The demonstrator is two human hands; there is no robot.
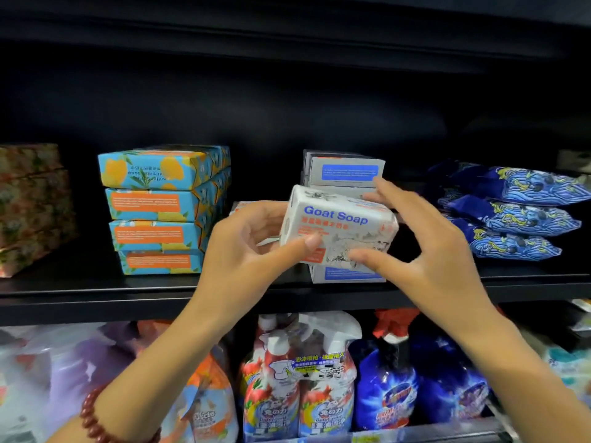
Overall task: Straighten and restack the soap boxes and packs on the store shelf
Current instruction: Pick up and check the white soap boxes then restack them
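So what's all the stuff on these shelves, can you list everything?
Goat Soap box: one, white with blue letters, held before the upper shelf
white soap boxes: at least two, blue panels, stacked behind it
blue-orange soap boxes: four in front, upper shelf, left
floral boxes: count unclear, brownish, far left
wave-pattern packs: three, dark blue, piled on right
spray bottles: several, red, white, blue, lower shelf
shelf: one, black edge
bead bracelet: one, red, left wrist
left grip: holds the box's left side
right grip: thumb and fingers pinch its right side
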